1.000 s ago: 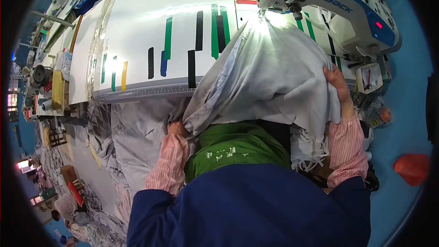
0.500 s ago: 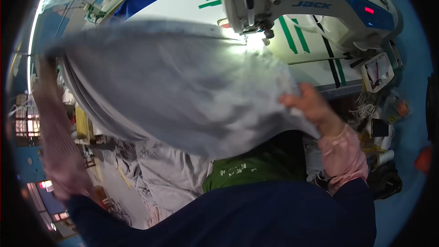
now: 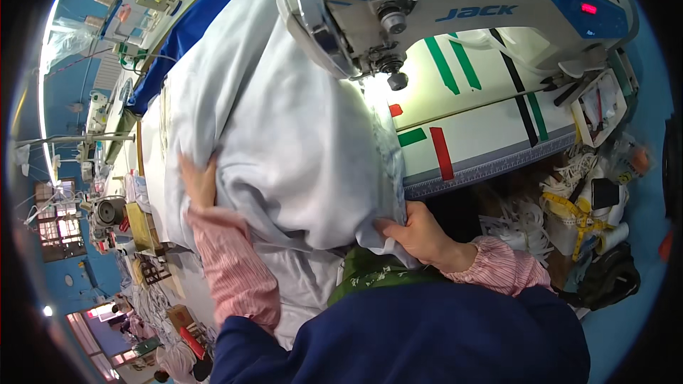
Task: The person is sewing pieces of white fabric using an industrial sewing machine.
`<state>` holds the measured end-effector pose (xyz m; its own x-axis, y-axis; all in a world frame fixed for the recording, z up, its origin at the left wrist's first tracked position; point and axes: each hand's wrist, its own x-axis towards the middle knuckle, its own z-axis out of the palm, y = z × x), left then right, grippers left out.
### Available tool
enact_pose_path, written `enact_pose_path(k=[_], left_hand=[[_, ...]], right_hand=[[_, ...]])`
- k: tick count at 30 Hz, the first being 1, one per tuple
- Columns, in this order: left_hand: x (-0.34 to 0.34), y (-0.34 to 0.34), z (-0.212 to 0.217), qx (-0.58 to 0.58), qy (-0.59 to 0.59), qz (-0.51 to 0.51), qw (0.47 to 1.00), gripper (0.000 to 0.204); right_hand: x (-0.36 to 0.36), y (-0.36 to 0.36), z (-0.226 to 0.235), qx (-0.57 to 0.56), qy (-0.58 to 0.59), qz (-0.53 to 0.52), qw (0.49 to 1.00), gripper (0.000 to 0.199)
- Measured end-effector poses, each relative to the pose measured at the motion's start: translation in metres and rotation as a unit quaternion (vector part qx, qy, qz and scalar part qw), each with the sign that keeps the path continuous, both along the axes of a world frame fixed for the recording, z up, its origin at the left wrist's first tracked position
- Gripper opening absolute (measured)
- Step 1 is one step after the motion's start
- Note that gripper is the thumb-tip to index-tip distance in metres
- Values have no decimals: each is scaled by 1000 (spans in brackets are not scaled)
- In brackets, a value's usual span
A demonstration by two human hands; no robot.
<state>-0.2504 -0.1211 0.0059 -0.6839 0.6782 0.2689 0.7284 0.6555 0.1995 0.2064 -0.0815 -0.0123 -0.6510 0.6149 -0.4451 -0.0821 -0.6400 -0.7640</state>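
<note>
- Pinching the hem, the right hand (image 3: 423, 233) has its thumb and fingers closed on one pale grey cloth (image 3: 299, 171), just above the green apron (image 3: 377, 274).
- The left hand (image 3: 198, 179) lies open on the same cloth, thumb apart from the fingers.
- The cloth spreads over the worktable (image 3: 491, 115), its right edge running up to the lit needle area; its lower part hangs over the front.
- Right of the cloth, seven tape strips show on the tabletop: four green, two red, one black.
- One sewing machine (image 3: 455, 14) stands over the cloth's right side.
- At the table's right end, one white tray (image 3: 609, 124) holds a slim red item and other small pieces too blurred to count.
- Beside it is one clear plastic bag (image 3: 629, 156); something orange shows there, inside or behind, I cannot tell.
- Far left, one cardboard box (image 3: 179, 318) sits low; its contents are too small to tell.
</note>
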Motion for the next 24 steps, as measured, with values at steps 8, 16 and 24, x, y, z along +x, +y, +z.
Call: enact_pose_path(k=[8,16,24], left_hand=[[-120,59,57,-98,32,19,995,56],[-127,183,110,99,286,-262,917,53],[-53,163,37,52,165,-132,976,37]], right_hand=[[-8,-6,7,24,19,-18,999,23],[-23,-22,6,9,-22,-12,1000,26],[-3,-29,-5,12,-55,-17,998,26]])
